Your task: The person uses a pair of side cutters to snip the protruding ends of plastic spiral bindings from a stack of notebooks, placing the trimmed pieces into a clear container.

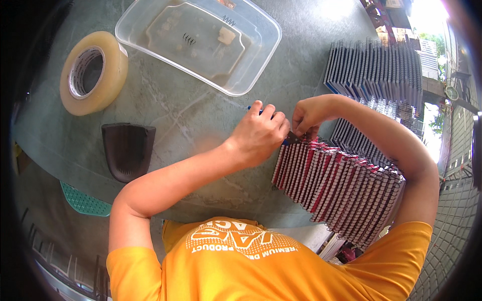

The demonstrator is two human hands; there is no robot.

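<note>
The step in hand looks like work on the front end of the row of red-and-white spiral notebooks [339, 188], which stands on edge on the worktop [191, 115]; both hands meet at that row's upper-left end. The left hand [258, 133] is curled narrow around a thin blue tool [253, 108], whose tip pokes out above the fingers; the right hand [309, 116] pinches closed on a small dark piece [291, 138] at the top of the first notebook; what that piece is I cannot tell. The next move, as I judge it, calls for steady fine pinching at the spiral edge without tipping the row.

Beyond the row, further from the person, stand rows of blue-grey spiral notebooks [374, 67]. Left of the row lies a dark wedge-shaped holder [128, 150]; further left of it a large roll of clear tape [93, 72]; past the hands a clear plastic tub [198, 42] with murky water.
</note>
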